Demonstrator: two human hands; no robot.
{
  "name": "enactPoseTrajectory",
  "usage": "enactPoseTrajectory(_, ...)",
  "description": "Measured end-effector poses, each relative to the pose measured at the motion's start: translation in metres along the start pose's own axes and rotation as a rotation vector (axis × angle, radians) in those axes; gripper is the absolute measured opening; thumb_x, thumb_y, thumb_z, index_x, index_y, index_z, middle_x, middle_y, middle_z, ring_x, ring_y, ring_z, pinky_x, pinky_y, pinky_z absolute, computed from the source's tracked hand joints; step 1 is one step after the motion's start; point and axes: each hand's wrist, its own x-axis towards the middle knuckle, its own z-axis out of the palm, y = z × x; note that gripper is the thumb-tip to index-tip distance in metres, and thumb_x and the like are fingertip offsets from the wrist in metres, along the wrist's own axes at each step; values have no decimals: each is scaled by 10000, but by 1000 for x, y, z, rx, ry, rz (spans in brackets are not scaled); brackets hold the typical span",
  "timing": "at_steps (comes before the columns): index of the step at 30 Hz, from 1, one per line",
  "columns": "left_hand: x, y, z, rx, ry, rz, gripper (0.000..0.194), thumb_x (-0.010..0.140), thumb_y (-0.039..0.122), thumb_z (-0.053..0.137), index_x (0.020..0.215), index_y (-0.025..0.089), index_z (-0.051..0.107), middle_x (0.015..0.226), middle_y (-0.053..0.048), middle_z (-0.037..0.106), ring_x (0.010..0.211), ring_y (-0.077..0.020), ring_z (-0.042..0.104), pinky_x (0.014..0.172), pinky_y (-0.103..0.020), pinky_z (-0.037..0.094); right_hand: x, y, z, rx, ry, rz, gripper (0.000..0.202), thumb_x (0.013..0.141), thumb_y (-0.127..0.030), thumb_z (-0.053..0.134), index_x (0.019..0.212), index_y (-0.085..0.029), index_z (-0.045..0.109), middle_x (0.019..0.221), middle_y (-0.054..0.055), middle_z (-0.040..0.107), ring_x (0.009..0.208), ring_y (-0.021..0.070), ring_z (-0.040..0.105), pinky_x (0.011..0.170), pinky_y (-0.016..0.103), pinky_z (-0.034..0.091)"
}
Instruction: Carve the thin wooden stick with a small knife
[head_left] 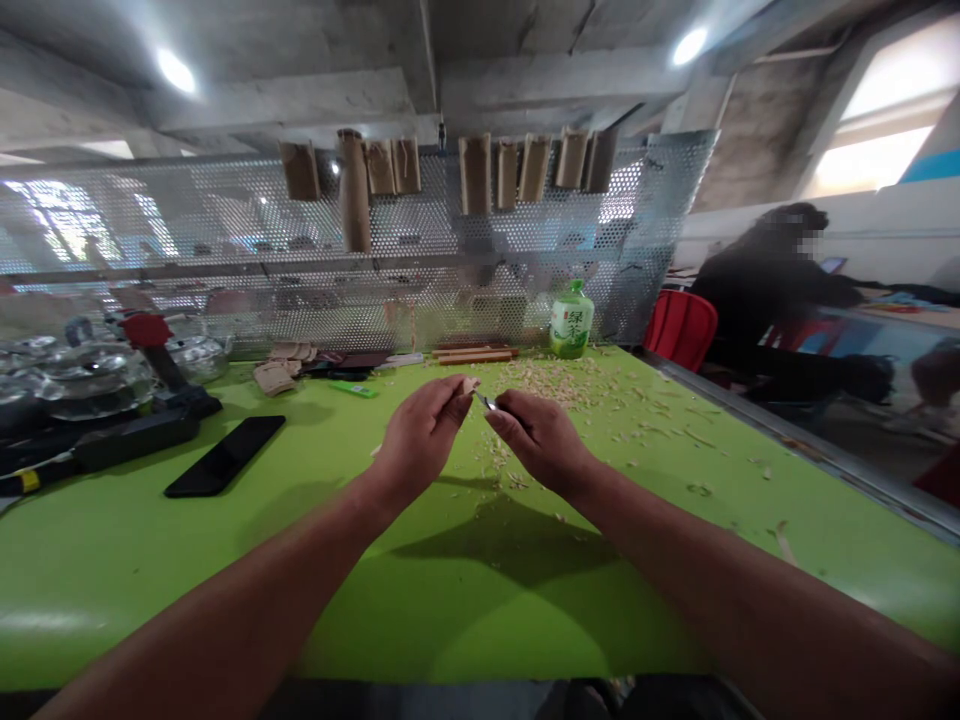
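Pale piece (471,385) mostly hidden in left hand (421,432).

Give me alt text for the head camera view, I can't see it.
A bare left hand holds a small pale piece while the right hand holds a small metal blade close by, above a green table strewn with pale shavings. A black phone lies leftward; a green bottle stands behind.

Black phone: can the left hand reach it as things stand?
Likely yes: the left hand holds a small pale piece, but nothing tall stands between that hand and the black phone.
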Motion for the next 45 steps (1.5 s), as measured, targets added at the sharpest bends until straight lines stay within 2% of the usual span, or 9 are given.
enactPoseTrajectory(8, 1, -1, 2, 33, -11, 38, 318, 968, 407, 459, 1092, 185, 650, 1009, -77, 706, 914, -181, 637, 809, -323, 490, 0, 2, -1, -35, -22, 4, 392, 951, -493, 400, 678, -213, 373, 601, -30, 402, 546, 104, 380, 527, 256, 260)
enactPoseTrajectory(11, 1, 0, -2, 85, -34, 49, 330, 973, 411, 442, 1085, 179, 648, 984, -73, 704, 891, -181, 631, 788, -322, 486, 0, 1, -2, -55, -35, 11, 400, 952, -506, 392, 679, -214, 369, 596, -31, 400, 540, 104, 374, 524, 254, 255)
enactPoseTrajectory(15, 0, 4, -10, 202, -72, 86, 396, 971, 458, 416, 1152, 172, 622, 1071, -83, 693, 977, -202, 618, 833, -347, 468, 0, -2, -3, -102, -66, 18, 426, 962, -544, 337, 698, -212, 386, 607, -22, 422, 542, 111, 382, 529, 255, 249)
enactPoseTrajectory(18, -1, 5, -11, 273, -41, 122, 491, 898, 593, 479, 1064, 164, 650, 921, -65, 696, 846, -192, 617, 737, -318, 450, -1, -4, -1, -146, -90, 13, 469, 965, -593, 265, 731, -212, 408, 629, -9, 445, 555, 124, 395, 536, 262, 243)
enactPoseTrajectory(21, -2, 5, -7, 296, 39, 139, 488, 855, 623, 529, 975, 171, 668, 786, -40, 670, 744, -166, 592, 680, -291, 416, -4, -4, 3, -173, -87, 0, 491, 971, -601, 221, 754, -212, 425, 643, 0, 461, 564, 132, 391, 544, 271, 238)
enactPoseTrajectory(27, -7, 11, 0, 252, 26, 4, 434, 892, 584, 496, 900, 180, 654, 759, -23, 646, 692, -143, 548, 636, -272, 373, -8, -3, 9, -240, -33, -1, 498, 987, -573, 196, 764, -208, 452, 651, 13, 499, 547, 135, 373, 540, 279, 211)
enactPoseTrajectory(32, -9, 18, 0, 235, 18, -43, 381, 904, 526, 520, 800, 174, 622, 717, -2, 602, 662, -125, 504, 627, -262, 347, -8, -1, 11, -280, -19, -7, 524, 978, -594, 175, 763, -205, 451, 653, 22, 511, 534, 136, 356, 532, 280, 186)
enactPoseTrajectory(41, -12, 22, 7, 50, 63, -226, 384, 878, 551, 544, 904, 190, 671, 739, -10, 633, 666, -133, 529, 599, -260, 376, -4, -1, 9, -480, 83, -33, 476, 989, -539, 229, 782, -201, 492, 712, 56, 561, 576, 156, 380, 553, 305, 157)
enactPoseTrajectory(45, -9, 19, 8, -57, 87, -244, 394, 870, 558, 555, 947, 190, 671, 778, -20, 642, 695, -135, 541, 607, -260, 407, -1, -4, 11, -499, 136, -55, 441, 999, -512, 257, 788, -203, 490, 730, 59, 575, 612, 163, 420, 578, 306, 209)
